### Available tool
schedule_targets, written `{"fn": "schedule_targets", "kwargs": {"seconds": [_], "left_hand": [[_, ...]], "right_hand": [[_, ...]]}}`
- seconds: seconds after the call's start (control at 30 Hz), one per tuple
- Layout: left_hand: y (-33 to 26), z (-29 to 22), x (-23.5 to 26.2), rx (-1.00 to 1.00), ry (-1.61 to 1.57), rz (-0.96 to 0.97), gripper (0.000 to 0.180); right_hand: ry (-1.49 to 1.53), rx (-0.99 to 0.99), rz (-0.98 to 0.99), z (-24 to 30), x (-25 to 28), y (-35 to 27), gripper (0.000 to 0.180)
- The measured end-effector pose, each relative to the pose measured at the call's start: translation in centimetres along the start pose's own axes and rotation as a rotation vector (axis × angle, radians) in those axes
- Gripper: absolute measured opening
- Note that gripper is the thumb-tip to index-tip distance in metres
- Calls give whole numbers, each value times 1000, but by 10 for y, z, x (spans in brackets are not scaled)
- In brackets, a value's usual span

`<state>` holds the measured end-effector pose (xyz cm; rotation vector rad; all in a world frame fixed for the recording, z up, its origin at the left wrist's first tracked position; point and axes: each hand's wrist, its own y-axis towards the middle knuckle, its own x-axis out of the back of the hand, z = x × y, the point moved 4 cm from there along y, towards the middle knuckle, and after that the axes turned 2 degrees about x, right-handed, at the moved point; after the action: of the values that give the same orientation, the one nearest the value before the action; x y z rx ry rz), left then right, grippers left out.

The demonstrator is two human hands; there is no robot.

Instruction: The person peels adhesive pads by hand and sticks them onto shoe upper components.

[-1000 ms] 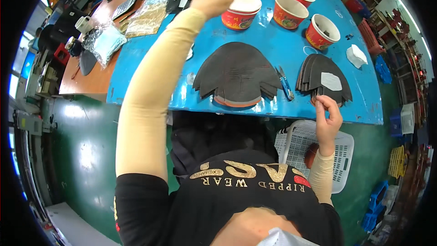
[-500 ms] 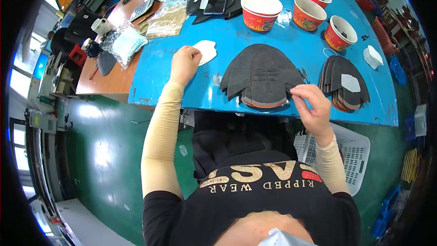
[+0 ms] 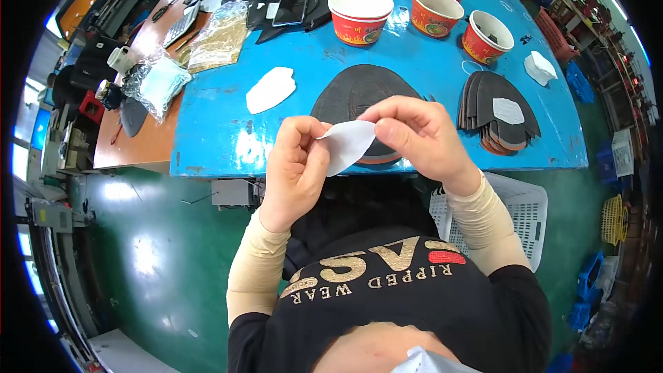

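A thin white leaf-shaped piece (image 3: 347, 146) is stretched between my two hands just above the table's front edge. My left hand (image 3: 298, 168) pinches its left corner, and my right hand (image 3: 423, 137) pinches its right tip between thumb and finger. Behind them a dark grey rounded cut piece (image 3: 338, 93) with orange at its lower edge lies on the table, partly covered by my hands. Further left rest more white pieces (image 3: 271, 90), which look like a small pile. To the right stands a fanned stack of similar dark pieces (image 3: 476, 107), with a white patch (image 3: 507, 111) on top.
Red paper tubs (image 3: 359, 24) stand across the back of the blue table (image 3: 221, 117), two holding small black bits. A phone (image 3: 291, 7) lies on dark pieces at the back left. Crumpled white paper (image 3: 540, 69) sits far right. Below is a white basket (image 3: 528, 214).
My left hand has taken a white piece from the pile and brought it right and nearer. My right hand has left the dark piece and moved left to grip the white piece too.
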<state>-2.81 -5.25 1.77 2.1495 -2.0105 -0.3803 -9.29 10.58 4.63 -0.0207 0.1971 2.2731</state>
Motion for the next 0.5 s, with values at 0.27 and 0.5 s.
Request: {"fn": "schedule_targets", "kwargs": {"seconds": [0.27, 0.5], "left_hand": [[0, 9, -17, -45, 257, -125, 23], [-2, -1, -55, -276, 431, -48, 38]], "right_hand": [[-188, 21, -152, -6, 14, -15, 7], [17, 60, -287, -28, 13, -23, 6]]}}
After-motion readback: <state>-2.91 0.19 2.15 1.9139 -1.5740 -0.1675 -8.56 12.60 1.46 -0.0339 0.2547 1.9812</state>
